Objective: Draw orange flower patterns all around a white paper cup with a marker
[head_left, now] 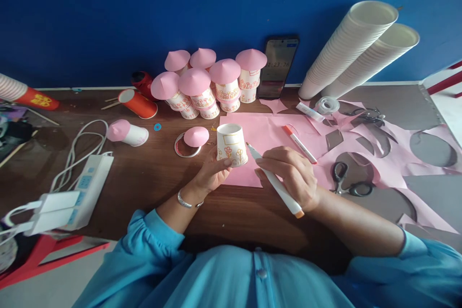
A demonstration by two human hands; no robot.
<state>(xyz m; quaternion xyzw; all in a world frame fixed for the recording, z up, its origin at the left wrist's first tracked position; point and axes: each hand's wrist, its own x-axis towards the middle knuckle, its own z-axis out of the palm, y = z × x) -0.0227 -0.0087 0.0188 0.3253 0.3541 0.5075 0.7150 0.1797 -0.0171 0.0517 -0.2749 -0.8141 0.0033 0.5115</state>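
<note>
My left hand [212,171] grips an upturned white paper cup [231,144] with orange flower drawings, holding it on the pink paper sheet [267,132]. My right hand [292,175] is closed round a white marker pen [274,182] with an orange end; its tip sits just right of the cup's side. A loose pink paper cone [196,136] lies on a ring left of the cup. A second orange-capped marker [299,144] lies on the pink sheet.
Several finished cups with pink cone lids [205,82] stand at the back, beside a phone [278,65] leaning on the blue wall. Two long cup stacks [357,43], tape [327,105], scissors [348,180], cut pink scraps at right. Power strip [83,192], orange cup [139,103] at left.
</note>
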